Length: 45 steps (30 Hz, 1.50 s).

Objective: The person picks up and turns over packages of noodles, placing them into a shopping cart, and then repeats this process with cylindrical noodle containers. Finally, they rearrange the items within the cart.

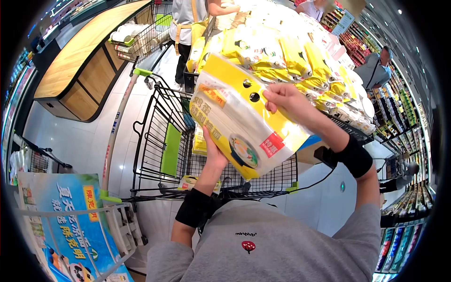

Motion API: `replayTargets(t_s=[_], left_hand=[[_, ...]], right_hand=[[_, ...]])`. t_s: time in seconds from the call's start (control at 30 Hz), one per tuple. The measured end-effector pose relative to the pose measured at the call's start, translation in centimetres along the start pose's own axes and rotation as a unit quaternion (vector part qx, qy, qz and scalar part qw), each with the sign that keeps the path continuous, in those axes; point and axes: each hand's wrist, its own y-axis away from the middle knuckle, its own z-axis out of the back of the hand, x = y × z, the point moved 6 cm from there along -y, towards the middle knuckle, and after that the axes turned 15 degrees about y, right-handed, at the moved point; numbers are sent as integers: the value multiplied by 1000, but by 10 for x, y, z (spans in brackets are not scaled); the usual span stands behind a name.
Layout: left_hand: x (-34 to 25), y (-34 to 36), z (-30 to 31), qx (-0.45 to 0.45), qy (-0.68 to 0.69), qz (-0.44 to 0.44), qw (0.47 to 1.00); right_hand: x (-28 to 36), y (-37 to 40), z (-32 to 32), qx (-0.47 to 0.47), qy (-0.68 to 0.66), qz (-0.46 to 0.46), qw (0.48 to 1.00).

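Note:
A large yellow and clear noodle package (235, 124), with a bowl picture and a red label, is held tilted above a black wire shopping cart (152, 138). My left hand (213, 152) supports its lower left edge, the fingers partly hidden under the pack. At the upper right, my right hand (284, 101) pinches its edge beside two dark holes. Below the pack, a yellow package (199, 143) stands inside the cart and a smaller one (190, 181) lies near the cart's close side.
Stacked yellow packages (268, 47) fill a display ahead. A person (188, 28) stands beyond the cart, another (376, 68) at the right. A wooden counter (77, 61) and second cart (141, 42) are at the upper left; a blue sign (75, 221) is lower left.

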Motion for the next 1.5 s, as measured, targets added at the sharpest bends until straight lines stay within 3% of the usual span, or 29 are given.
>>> replayTargets(t_s=[0.07, 0.2, 0.37, 0.47, 0.57, 0.67, 0.8, 0.9, 1.03, 1.23, 1.27, 1.37, 1.4, 1.5], left_hand=[[4, 1, 6, 9, 45, 26, 999], [-6, 4, 2, 31, 67, 39, 997], [-19, 6, 9, 11, 13, 41, 999], [-18, 6, 14, -13, -7, 48, 999], [-9, 12, 21, -24, -51, 69, 996], [0, 18, 35, -29, -52, 101, 993], [-5, 15, 41, -8, -40, 119, 992], [-8, 14, 32, -31, -35, 118, 992], [-11, 10, 26, -29, -11, 98, 995], [-41, -1, 28, -30, 10, 22, 999], [-45, -1, 23, -17, 11, 10, 1000], [-49, -10, 24, -19, -11, -28, 999], [-46, -11, 21, -24, 20, -15, 999], [-44, -16, 21, -52, 13, -19, 998]], right_hand=[[-42, -2, -5, 8, -67, -70, 995], [-77, 0, -35, 63, -207, -120, 969], [-47, -6, 5, 20, -58, -98, 993], [-22, -22, 9, 48, 21, -76, 996], [-16, -48, 2, 69, -51, -68, 994], [-33, -66, -3, 117, 6, -123, 985], [-40, -59, -16, 30, -165, -126, 978], [-66, -77, -23, 8, -191, -84, 978], [-43, -65, -20, 55, -210, -104, 971], [-44, 14, -25, 134, -10, -164, 977], [-55, 19, -21, 94, 64, -174, 978], [-46, 8, -5, -8, 104, -92, 990], [-35, 3, -8, -69, 77, -21, 994], [-40, -4, -26, 42, 133, -21, 990]])
